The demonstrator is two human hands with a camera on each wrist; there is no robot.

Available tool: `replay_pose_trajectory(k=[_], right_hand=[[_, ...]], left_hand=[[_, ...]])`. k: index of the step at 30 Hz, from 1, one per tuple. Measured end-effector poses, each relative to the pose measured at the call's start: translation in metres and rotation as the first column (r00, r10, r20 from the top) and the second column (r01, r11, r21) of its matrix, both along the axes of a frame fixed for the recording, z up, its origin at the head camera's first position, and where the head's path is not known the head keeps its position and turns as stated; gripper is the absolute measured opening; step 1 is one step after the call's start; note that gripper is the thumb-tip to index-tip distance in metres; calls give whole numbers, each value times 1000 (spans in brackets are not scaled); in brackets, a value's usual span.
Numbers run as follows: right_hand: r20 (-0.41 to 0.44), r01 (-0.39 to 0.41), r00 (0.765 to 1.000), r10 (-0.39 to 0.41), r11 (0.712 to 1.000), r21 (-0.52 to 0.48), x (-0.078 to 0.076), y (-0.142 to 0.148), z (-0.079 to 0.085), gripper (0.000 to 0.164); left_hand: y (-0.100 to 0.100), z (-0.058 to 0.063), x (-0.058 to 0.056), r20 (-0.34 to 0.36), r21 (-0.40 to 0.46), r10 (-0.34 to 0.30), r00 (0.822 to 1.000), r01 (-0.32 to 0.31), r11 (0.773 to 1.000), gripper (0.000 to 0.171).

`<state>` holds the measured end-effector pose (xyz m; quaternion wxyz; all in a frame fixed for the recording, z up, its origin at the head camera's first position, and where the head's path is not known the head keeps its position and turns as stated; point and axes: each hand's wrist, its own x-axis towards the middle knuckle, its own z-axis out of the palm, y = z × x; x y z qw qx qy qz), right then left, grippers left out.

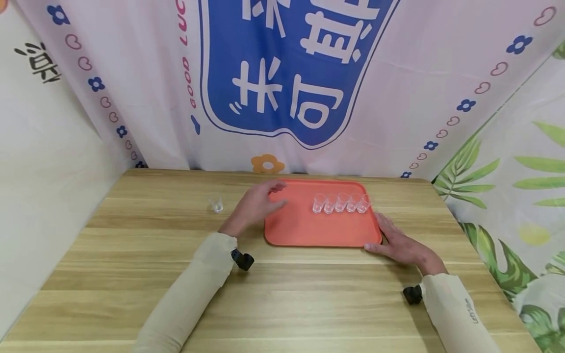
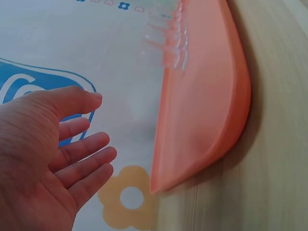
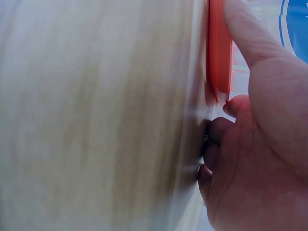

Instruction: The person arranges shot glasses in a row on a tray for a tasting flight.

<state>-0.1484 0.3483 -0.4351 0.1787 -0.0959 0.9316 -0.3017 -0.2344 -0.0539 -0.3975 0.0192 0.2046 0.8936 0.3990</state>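
A red-orange tray [image 1: 320, 235] lies flat on the wooden table. Several small clear shot glasses [image 1: 340, 202] stand in a row on its right half; the left wrist view catches these glasses [image 2: 175, 41] as well. My left hand [image 1: 260, 201] hovers at the tray's left edge, fingers spread a little and holding nothing, as the left wrist view also shows. At the tray's front right corner rests my right hand [image 1: 397, 242], thumb against the front rim and fingers along the right side. Another clear shot glass [image 1: 216, 203] stands on the table, left of my left hand.
The wooden table [image 1: 304, 304] reaches back to a hanging cloth [image 1: 167, 142] printed with a blue sign. A leaf-patterned cloth [image 1: 521, 196] hangs on the right, and a pale cloth [image 1: 53, 147] on the left.
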Motion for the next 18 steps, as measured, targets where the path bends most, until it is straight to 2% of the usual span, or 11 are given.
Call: replay_pose_trajectory(k=[4,18], right_hand=[[-1,-2,1000,2,1000,3,-1,0,-1,108],[-14,-8,1000,8,1000,4,-1,-1,-1,108]], left_hand=[[-12,0,-1,10,-8,11,1000,-11,1000,48],[-55,7,1,-52,-55,68,996,-71,996,47]])
